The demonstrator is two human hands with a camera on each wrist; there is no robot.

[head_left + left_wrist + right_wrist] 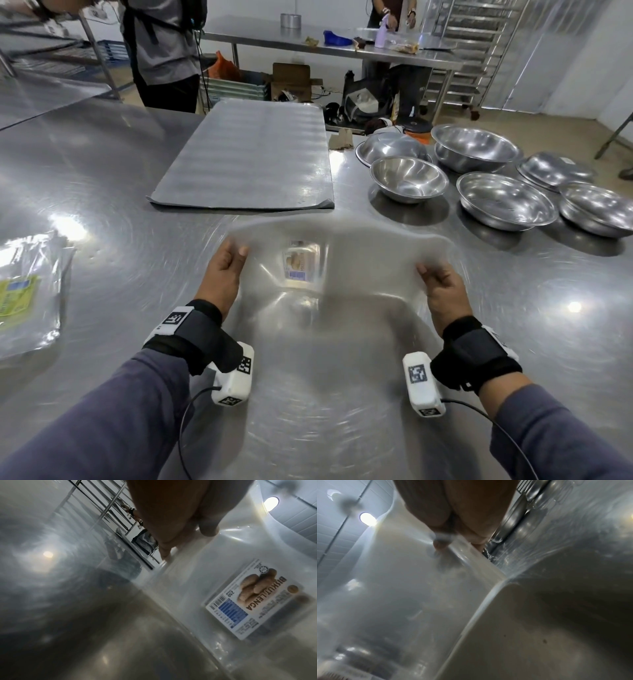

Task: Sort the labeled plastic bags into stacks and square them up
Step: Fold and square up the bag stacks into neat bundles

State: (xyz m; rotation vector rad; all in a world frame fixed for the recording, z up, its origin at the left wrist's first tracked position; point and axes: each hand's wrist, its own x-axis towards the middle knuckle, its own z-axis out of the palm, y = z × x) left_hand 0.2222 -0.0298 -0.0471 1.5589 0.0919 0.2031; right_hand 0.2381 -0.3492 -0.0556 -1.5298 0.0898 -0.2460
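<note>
While both hands are holding it above the steel counter (102, 192), the stack of clear plastic bags (342, 260) is hanging in the middle of the head view, blurred at its upper edge. The left hand (224, 270) is pinching the stack's 9 o'clock edge, thumb on the near face and fingers curled behind. The right hand (440, 284) is pinching the 3 o'clock edge in the same way. A printed label (303, 263) with a barcode and a picture of biscuits is showing through the plastic near the centre; in the left wrist view the label (254, 601) is reading "BISKUT LENGA". In the right wrist view the fingers (440, 545) are closing on the folded edge of the bags (412, 588), and the lower edge seems to be meeting the counter, though I cannot tell if it is touching.

At 9 o'clock on the counter, well apart from the hands, another pile of bags with a green label (24, 294) is lying flat. At 12 o'clock a grey sheet (253, 154) is lying on the counter. At 2 o'clock several steel bowls (503, 198) are standing together, some turned upside down.
</note>
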